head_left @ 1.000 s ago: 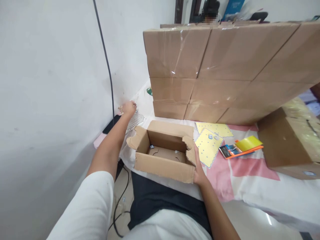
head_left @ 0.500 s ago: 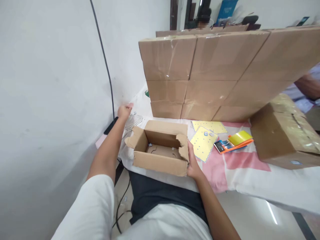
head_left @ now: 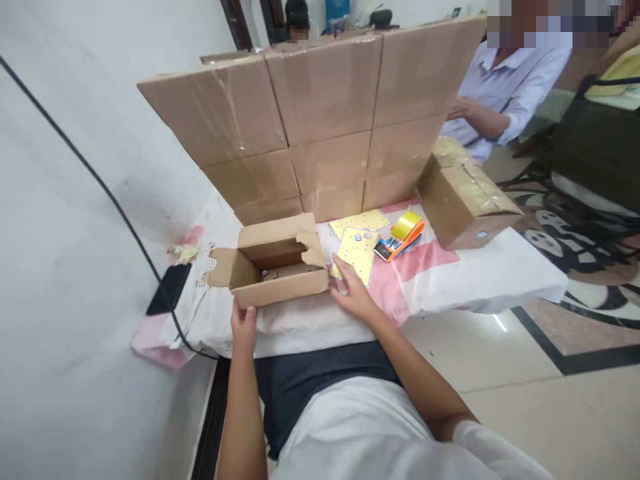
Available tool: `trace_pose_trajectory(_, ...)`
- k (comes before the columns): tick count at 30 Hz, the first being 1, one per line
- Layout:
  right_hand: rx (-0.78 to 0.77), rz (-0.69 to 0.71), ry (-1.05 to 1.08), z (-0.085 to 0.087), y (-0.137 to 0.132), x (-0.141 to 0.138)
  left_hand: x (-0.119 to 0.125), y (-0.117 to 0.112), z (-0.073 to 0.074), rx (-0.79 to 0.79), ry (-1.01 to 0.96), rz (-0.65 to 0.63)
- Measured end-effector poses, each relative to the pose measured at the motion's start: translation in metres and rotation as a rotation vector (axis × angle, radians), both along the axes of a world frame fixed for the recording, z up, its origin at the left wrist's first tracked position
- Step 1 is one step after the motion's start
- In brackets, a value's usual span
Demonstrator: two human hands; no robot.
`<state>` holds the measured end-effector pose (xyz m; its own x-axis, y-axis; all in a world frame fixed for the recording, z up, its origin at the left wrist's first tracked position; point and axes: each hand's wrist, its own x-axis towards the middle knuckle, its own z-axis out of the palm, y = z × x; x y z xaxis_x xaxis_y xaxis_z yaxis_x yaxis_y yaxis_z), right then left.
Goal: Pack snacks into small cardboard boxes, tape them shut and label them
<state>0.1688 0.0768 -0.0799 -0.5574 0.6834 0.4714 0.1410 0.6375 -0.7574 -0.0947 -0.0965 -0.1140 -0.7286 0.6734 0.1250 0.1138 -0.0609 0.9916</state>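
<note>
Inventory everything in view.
Cloth: 1, white and pink, centre.
Open box: 1, brown, on cloth.
Stacked boxes: 9 fronts, brown, behind open box.
Dotted sheets: 2, yellow, beside open box.
Tape dispenser: 1, orange, yellow, right of sheets.
Taped box: 1, brown, right of dispenser.
Flat slab: 1, black, left.
Cable: 1, black, left.
Wall: 1, white, left.
Other people: 2, one lilac-shirted, beyond stacked boxes.
Own shirt: 1, white, bottom.
Left grip: 1, bare, open box's near side.
Right grip: 1, bare, open box's right.

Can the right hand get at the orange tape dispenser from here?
Likely yes: between the right hand and the orange tape dispenser I see only flat yellow sheet and tablecloth, nothing standing up.
</note>
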Motion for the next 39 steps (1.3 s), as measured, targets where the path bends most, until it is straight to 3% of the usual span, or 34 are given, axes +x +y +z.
trace_pose_trajectory(5,-0.122,-0.568,0.368,0.02,0.044,0.073,0.001,0.008,0.006,-0.089,0.2,0.095)
trace_pose_trajectory(8,-0.266,-0.727,0.534,0.027,0.085,0.104,0.003,0.008,0.007,-0.105,0.229,0.077)
trace_pose_trajectory(11,-0.254,-0.709,0.544,0.031,0.108,0.11,0.005,0.009,0.005,-0.113,0.237,0.087)
trace_pose_trajectory(14,-0.244,-0.721,0.535,0.033,0.114,0.1,0.005,0.012,0.001,-0.111,0.246,0.098)
trace_pose_trajectory(17,-0.342,-0.788,0.604,0.028,0.118,0.09,0.002,0.013,-0.006,-0.145,0.265,0.11)
trace_pose_trajectory(20,-0.437,-0.694,0.615,0.019,0.128,0.087,-0.003,0.012,-0.015,-0.184,0.285,0.117)
trace_pose_trajectory(25,-0.377,-0.536,0.351,0.013,0.147,0.09,-0.007,0.009,-0.022,-0.172,0.31,0.11)
trace_pose_trajectory(32,-0.355,-0.49,0.401,0.007,0.182,0.104,-0.005,0.011,-0.022,-0.168,0.307,0.103)
trace_pose_trajectory(34,-0.321,-0.542,0.416,0.001,0.185,0.107,-0.004,0.012,-0.023,-0.2,0.304,0.085)
trace_pose_trajectory(39,-0.126,-0.883,0.423,-0.001,0.166,0.106,-0.005,0.014,-0.018,-0.233,0.304,0.004)
